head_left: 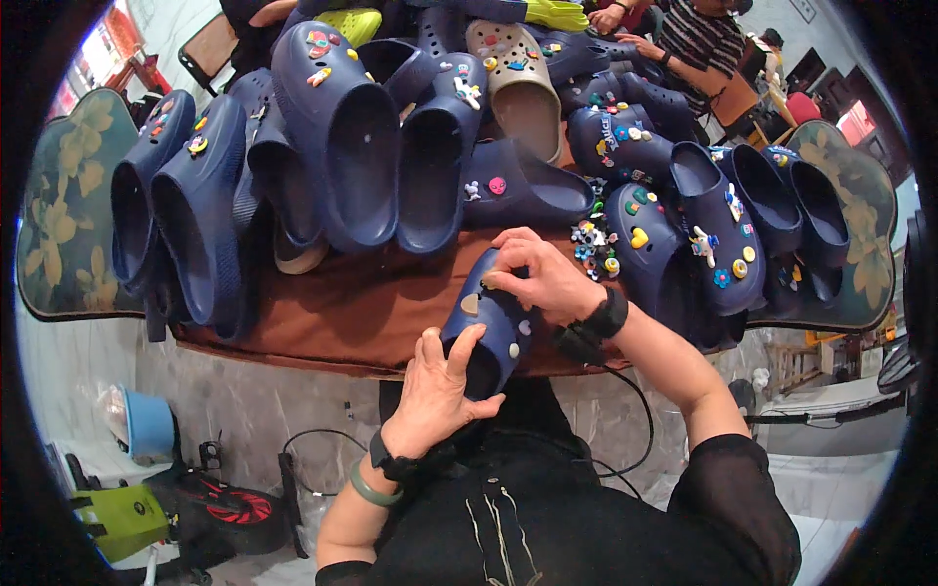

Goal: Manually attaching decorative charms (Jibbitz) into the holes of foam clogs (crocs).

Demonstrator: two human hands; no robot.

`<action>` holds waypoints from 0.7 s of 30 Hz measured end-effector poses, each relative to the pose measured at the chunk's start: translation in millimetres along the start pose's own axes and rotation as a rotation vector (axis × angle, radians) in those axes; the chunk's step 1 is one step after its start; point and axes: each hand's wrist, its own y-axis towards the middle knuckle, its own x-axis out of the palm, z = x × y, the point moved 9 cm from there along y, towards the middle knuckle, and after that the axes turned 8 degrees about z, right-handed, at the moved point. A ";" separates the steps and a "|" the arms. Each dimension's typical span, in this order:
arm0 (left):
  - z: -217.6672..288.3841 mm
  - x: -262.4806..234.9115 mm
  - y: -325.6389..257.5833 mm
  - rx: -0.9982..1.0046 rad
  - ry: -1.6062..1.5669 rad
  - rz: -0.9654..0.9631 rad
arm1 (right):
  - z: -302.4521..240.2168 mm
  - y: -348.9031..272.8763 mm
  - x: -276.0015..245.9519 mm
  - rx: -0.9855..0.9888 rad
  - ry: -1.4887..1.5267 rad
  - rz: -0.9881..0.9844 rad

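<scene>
A navy blue clog (500, 317) lies toe-away at the near edge of the brown-covered table (352, 313). My left hand (440, 386) grips its heel end, the thumb over the opening. My right hand (539, 276) rests on the clog's toe, fingertips pinching a small charm against the upper. A tan charm and pale round ones sit on the clog's top. A small pile of loose coloured charms (594, 242) lies just beyond my right hand.
Several navy clogs (362, 146) with charms crowd the table, plus one beige clog (521, 88). Floral-patterned chairs (63, 215) stand at both sides. Another person sits at the far right (703, 39). A blue bucket (149, 425) and a green tool lie on the floor.
</scene>
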 end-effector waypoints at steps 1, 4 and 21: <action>-1.3 -0.4 -1.1 -0.007 -0.018 0.002 | -7.6 9.0 -4.1 0.000 0.000 0.006; -0.6 0.0 -0.8 0.019 -0.035 0.016 | 10.6 10.9 13.7 0.228 -0.033 -0.276; -1.2 1.1 1.0 -0.010 -0.019 0.008 | 32.5 26.4 31.6 0.562 -0.282 -0.521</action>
